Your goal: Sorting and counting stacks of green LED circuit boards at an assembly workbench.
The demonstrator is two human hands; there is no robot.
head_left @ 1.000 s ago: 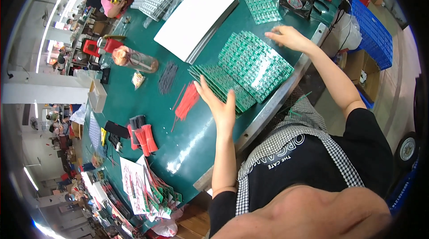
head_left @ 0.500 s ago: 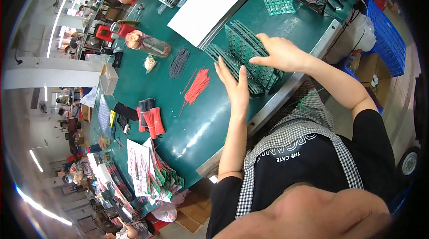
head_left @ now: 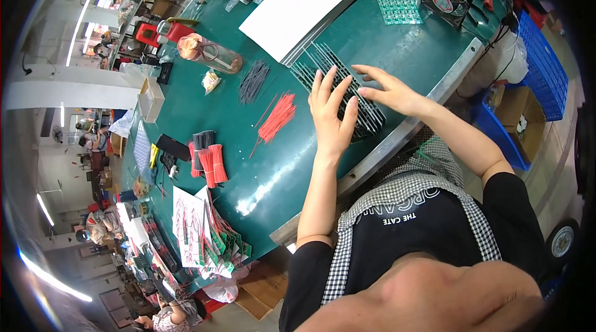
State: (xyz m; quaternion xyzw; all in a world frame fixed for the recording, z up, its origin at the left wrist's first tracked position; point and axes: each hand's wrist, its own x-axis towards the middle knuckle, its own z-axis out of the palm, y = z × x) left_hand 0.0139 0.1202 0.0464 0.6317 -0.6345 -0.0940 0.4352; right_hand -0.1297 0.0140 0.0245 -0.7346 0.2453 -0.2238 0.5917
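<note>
A row of green circuit boards (head_left: 369, 118) stands on edge near the table's front rim, their thin edges side by side. My left hand (head_left: 332, 112) lies over the left side of the row, its fingers stretched and spread. At the right side is my right hand (head_left: 397, 95), thumb and fingers apart, with the fingertips at the boards' upper edges. Neither hand is closed round a board. Fingers hide part of the row. Just beyond it rests a thick stack of white sheets (head_left: 301, 9).
Red wires (head_left: 277, 118) and dark grey wires (head_left: 254, 82) lie left of the boards, near a bottle (head_left: 211, 56). A flat board panel (head_left: 395, 0) and a fan (head_left: 444, 0) sit at the far right. A metal strip (head_left: 447, 77) edges the green table (head_left: 285, 170).
The boards leaning apart under my right hand now stand closer together, edges up. My left hand has moved onto the row and spread its fingers. The view has shifted slightly.
</note>
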